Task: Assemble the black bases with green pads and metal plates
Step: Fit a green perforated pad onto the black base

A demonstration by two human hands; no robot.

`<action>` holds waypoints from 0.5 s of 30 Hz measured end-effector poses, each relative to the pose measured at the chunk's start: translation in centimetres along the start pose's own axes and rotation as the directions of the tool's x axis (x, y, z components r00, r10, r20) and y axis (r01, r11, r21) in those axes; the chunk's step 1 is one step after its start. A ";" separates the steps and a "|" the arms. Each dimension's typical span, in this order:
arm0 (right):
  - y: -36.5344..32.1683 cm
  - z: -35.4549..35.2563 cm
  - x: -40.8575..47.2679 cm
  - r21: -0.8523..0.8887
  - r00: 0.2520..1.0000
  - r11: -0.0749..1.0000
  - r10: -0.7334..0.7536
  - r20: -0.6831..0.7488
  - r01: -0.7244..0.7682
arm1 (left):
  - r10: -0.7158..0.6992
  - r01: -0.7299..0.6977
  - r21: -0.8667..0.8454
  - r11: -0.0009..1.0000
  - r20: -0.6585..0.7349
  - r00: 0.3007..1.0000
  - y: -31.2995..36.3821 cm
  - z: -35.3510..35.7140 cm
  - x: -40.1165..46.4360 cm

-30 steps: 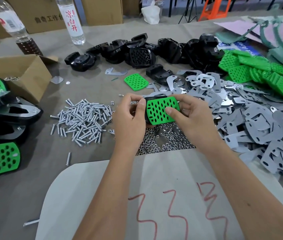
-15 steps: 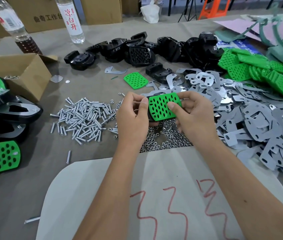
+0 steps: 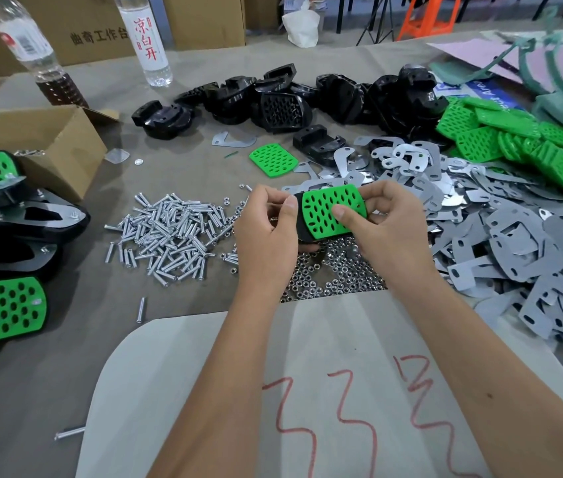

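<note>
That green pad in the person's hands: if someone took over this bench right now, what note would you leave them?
Left hand: grip on the black base at its left end.
Right hand: thumb presses the green pad onto that base, fingers behind.
Supplies: spare black bases at the back, green pads far right, metal plates right, screws left, nuts below the hands.
Done: finished units stacked at left.
Left: seat this pad, add a plate, fasten it.

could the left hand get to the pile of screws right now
Probably not at once: the left hand grips the black base under the green pad. The screws lie beside it, nothing between, once it lets go.
</note>
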State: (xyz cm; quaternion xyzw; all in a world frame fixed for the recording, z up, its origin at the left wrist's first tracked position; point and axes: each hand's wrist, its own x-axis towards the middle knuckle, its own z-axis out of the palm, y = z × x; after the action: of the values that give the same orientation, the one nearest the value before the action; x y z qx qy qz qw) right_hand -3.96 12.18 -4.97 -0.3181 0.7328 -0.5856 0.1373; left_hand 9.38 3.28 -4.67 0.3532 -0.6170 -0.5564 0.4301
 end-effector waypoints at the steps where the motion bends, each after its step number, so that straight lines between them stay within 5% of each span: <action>1: 0.0 0.0 0.0 -0.027 1.000 1.000 -0.016 -0.003 0.016 | -0.003 0.003 -0.004 1.000 -0.003 1.000 0.0 0.0 0.0; 10: -0.3 -0.2 0.1 0.066 0.991 0.997 -0.046 0.125 0.038 | -0.045 0.043 -0.090 0.995 -0.019 0.999 0.2 -0.4 -0.2; 15: -0.4 -0.2 -0.4 -0.018 0.991 0.992 -0.123 0.044 0.123 | -0.055 0.066 -0.079 0.995 0.136 0.989 0.5 -0.9 0.2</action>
State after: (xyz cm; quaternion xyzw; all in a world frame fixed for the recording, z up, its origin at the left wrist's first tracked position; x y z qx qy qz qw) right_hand -3.63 12.58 -4.61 -0.3766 0.7145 -0.5785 0.1136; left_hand 10.19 2.83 -4.12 0.3155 -0.6098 -0.6167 0.3850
